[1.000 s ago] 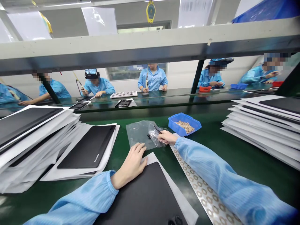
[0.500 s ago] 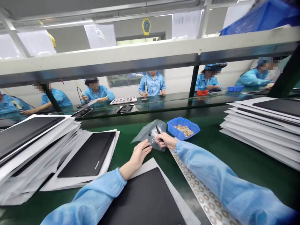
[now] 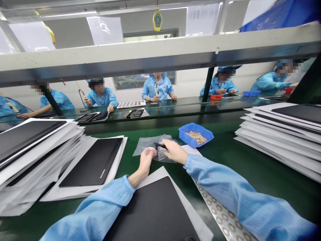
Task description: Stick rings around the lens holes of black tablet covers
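Note:
My right hand is closed around black tweezers, their tip pointing left over a clear plastic bag. Small black ring-shaped parts show at the bag, just under the tip. At the bag's near left side, the fingertips of my left hand are pinched together on its film. Below both hands lies a black tablet-like panel on a white sheet. Under my right forearm runs a sheet of ring-shaped stickers, partly covered by the sleeve.
A blue bin of small tan pieces stands beyond my right hand. Another black panel lies at left, beside a tall stack of sheets and panels. A second stack is at right. Co-workers sit across the bench under a shelf beam.
My left hand went from spread fingers to a pinch at the bag. The tweezers tilted from upright to nearly level, moving left. The bag now lies flatter.

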The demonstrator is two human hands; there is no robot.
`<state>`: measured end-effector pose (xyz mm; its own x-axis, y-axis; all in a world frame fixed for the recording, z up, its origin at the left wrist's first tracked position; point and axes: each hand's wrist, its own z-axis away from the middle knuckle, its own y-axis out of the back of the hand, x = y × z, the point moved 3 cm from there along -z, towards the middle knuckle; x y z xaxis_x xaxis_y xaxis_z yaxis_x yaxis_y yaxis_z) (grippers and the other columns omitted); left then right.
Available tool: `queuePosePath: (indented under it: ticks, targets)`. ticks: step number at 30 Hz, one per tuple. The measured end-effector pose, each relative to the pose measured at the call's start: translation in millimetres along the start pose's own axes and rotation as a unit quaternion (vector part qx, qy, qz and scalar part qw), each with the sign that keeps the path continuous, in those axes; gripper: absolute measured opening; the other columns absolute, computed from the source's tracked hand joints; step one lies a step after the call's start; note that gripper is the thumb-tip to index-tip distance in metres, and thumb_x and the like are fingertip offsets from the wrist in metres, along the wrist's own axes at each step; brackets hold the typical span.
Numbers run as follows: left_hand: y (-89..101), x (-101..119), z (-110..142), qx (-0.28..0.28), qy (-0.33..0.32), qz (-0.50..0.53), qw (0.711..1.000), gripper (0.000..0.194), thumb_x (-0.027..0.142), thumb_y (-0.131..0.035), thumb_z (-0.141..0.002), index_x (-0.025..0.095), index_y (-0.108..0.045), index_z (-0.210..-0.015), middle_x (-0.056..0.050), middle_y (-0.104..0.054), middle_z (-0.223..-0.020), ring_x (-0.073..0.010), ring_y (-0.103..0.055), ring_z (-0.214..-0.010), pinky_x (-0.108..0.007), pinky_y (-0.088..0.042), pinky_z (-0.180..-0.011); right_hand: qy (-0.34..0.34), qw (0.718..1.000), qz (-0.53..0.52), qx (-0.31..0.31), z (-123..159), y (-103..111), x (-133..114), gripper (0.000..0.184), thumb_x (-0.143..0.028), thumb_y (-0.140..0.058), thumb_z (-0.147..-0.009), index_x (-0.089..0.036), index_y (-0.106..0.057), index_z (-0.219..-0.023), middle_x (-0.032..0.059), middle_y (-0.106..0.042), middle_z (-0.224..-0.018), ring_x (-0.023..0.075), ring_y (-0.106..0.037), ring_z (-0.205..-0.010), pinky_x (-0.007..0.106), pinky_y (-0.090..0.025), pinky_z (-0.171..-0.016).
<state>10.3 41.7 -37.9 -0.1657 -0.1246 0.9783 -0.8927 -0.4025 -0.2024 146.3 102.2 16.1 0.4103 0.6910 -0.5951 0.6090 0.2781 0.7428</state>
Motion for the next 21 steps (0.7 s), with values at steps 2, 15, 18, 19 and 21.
queuePosePath:
  ticks: [2,15,18,19,21]
  targets:
    - [-0.2,-1.8,-0.1,0.000,-0.008,-0.001,1.000,0.028,0.031,-0.056,-0.091,0.014,-0.056,-0.113,-0.008,-0.059,-0.111,-0.0192,-0.060,-0.095,-0.039,-0.052,-0.081,0.036,0.999,-0.001,0.011,0.1,-0.6,-8.7,0.008,-0.010,-0.063,-0.077,-0.017,-0.060,-0.080,0.0041,-0.063,-0.086,0.0171,-0.057,-0.085,0.027,-0.040,-0.079]
    - [-2.1,-3.3,4.3,-0.018,-0.047,-0.059,0.997,0.025,0.030,-0.056,-0.091,0.013,-0.057,-0.109,-0.007,-0.061,-0.105,-0.0173,-0.061,-0.089,-0.036,-0.053,-0.077,0.024,0.996,-0.015,0.090,-5.3,-25.4,8.8,0.018,-0.015,-0.058,-0.080,-0.016,-0.061,-0.062,0.0017,-0.061,-0.063,0.0135,-0.051,-0.060,0.024,-0.034,-0.061]
    - [-2.1,-2.6,5.4,-0.027,-0.059,-0.079,0.995,0.024,0.030,-0.056,-0.091,0.013,-0.058,-0.108,-0.006,-0.061,-0.105,-0.0172,-0.061,-0.089,-0.036,-0.053,-0.077,0.010,0.996,-0.022,0.088,-3.9,-23.2,6.3,0.022,-0.019,-0.058,-0.081,-0.016,-0.062,-0.060,0.0017,-0.060,-0.059,0.0132,-0.050,-0.057,0.024,-0.033,-0.059]
    - [-2.1,-2.4,5.8,-0.030,-0.063,-0.084,0.994,0.024,0.030,-0.057,-0.091,0.013,-0.058,-0.108,-0.006,-0.061,-0.105,-0.0172,-0.061,-0.089,-0.036,-0.053,-0.077,0.004,0.996,-0.024,0.086,-3.4,-22.4,5.3,0.023,-0.020,-0.058,-0.081,-0.016,-0.062,-0.059,0.0017,-0.060,-0.058,0.0132,-0.050,-0.057,0.024,-0.033,-0.059]
    - [-2.2,-1.9,6.7,-0.035,-0.069,-0.092,0.993,0.023,0.030,-0.057,-0.091,0.013,-0.058,-0.107,-0.006,-0.061,-0.104,-0.0171,-0.061,-0.089,-0.036,-0.053,-0.078,-0.007,0.996,-0.030,0.082,-2.6,-21.3,3.7,0.021,-0.020,-0.059,-0.080,-0.015,-0.064,-0.059,0.0017,-0.061,-0.058,0.0132,-0.050,-0.057,0.024,-0.034,-0.059]
